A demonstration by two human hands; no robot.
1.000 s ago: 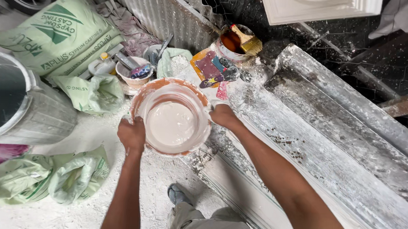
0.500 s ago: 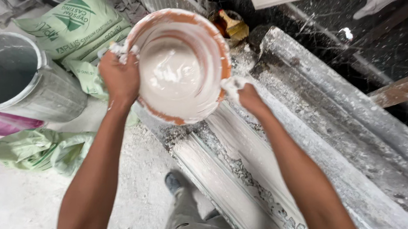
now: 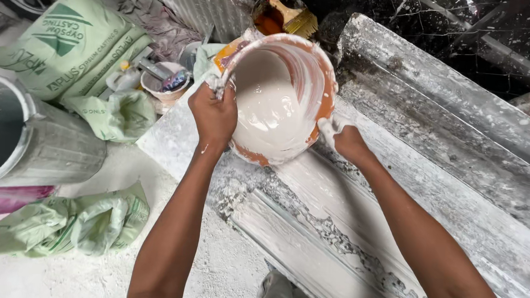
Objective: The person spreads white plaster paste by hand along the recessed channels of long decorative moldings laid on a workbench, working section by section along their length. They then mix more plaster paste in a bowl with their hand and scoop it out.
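Both my hands hold an orange bowl (image 3: pixel 321 79) coated and partly filled with white plaster slurry. The bowl is tilted toward me over a long, plaster-covered moulding form (image 3: pixel 333 233). My left hand (image 3: pixel 214 115) grips the bowl's left rim. At the bowl's lower right side, my right hand (image 3: pixel 346 140) supports it, fingers smeared white. The slurry pools in the low part of the bowl.
A grey metal bucket (image 3: pixel 26 140) stands at left. Green plaster sacks (image 3: pixel 69 39) and crumpled empty bags (image 3: pixel 58 222) lie on the dusty floor. A small cup with tools (image 3: pixel 164 84) and a tin with a brush (image 3: pixel 285 15) sit behind the bowl. My shoe (image 3: pixel 278 291) shows below.
The bowl was lifted from the floor, carried right over the moulding form, and tipped so the slurry runs to its lower side.
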